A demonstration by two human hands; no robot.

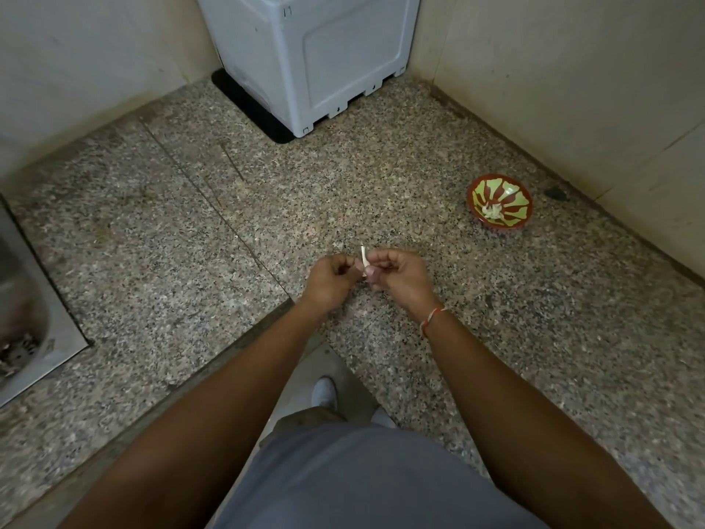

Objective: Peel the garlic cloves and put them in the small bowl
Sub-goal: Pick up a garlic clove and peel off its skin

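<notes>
Both hands at 6 o'clock, curled fingers pinching one clove [365,266]: left hand [331,281] steadies, right hand [396,276] strips skin. Bowl [513,219] at 2 o'clock, within reach, holding peeled cloves [491,212].

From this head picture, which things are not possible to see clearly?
- Garlic clove, head view: mostly hidden between the left hand and right hand; only a pale strip of skin shows, so how far it is peeled cannot be told.
- Cloves in the bowl: too small to count.
- Sink: cut off by the left edge.
- Grey box: its top is cut off by the upper edge.
</notes>
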